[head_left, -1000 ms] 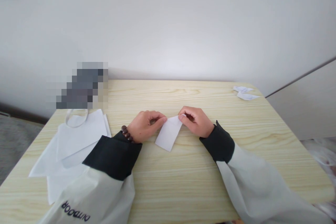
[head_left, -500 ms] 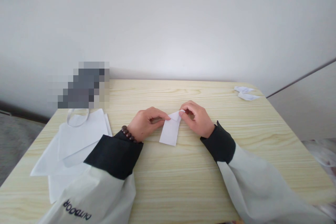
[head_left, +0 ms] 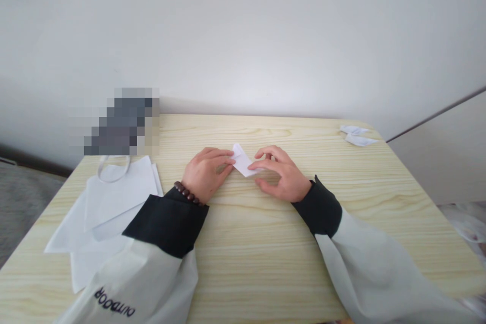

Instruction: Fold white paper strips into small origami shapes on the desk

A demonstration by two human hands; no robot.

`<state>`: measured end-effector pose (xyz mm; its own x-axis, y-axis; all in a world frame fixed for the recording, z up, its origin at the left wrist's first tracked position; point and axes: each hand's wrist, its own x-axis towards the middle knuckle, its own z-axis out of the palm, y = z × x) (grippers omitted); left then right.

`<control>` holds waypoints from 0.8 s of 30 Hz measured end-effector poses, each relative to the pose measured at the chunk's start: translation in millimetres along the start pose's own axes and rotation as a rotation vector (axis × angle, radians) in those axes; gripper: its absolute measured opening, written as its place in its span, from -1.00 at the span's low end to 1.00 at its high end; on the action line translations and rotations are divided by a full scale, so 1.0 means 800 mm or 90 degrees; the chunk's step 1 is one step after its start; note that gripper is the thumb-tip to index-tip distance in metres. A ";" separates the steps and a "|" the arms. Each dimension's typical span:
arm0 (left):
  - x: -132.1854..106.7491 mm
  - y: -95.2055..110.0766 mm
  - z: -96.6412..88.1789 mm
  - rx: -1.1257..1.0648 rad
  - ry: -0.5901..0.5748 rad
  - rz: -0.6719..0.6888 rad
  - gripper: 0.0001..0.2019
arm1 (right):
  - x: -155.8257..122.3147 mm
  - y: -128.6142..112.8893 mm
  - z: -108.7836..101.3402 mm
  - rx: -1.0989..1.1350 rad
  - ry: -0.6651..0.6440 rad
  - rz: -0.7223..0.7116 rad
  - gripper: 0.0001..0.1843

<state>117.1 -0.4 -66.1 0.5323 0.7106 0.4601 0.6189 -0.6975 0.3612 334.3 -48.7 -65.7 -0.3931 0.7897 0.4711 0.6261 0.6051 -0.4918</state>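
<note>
A small folded white paper (head_left: 242, 162) lies on the light wooden table (head_left: 266, 243) between my two hands. My left hand (head_left: 207, 172) rests on the table with its fingers pressed onto the paper's left edge. My right hand (head_left: 280, 174) pinches the paper's right end between thumb and fingers. A dark bead bracelet (head_left: 186, 193) sits on my left wrist. Most of the paper is hidden under my fingers.
A loose stack of white paper sheets (head_left: 102, 212) with a white loop on top lies at the table's left. Two folded white paper pieces (head_left: 356, 135) sit at the far right corner. A blurred grey object (head_left: 119, 121) stands at the back left against the wall.
The paper was a longer strip hanging toward me; now it is folded shorter and lies farther from me. Both hands moved away from me with it, and the left fingers flattened.
</note>
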 end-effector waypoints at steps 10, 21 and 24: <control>-0.006 0.020 -0.006 0.179 -0.151 0.067 -0.63 | 0.000 0.011 0.003 -0.095 0.059 0.114 -0.79; -0.008 0.032 -0.006 0.191 -0.169 0.038 -0.55 | 0.001 0.013 -0.003 -0.029 0.035 0.106 -0.82; -0.007 0.031 -0.007 0.187 -0.171 0.038 -0.54 | 0.001 0.014 -0.003 -0.013 0.032 0.130 -0.82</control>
<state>126.6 -22.0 -55.3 0.6806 0.6953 0.2310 0.7000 -0.7102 0.0751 342.1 -41.5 -69.0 -0.2231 0.8893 0.3993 0.7026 0.4307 -0.5665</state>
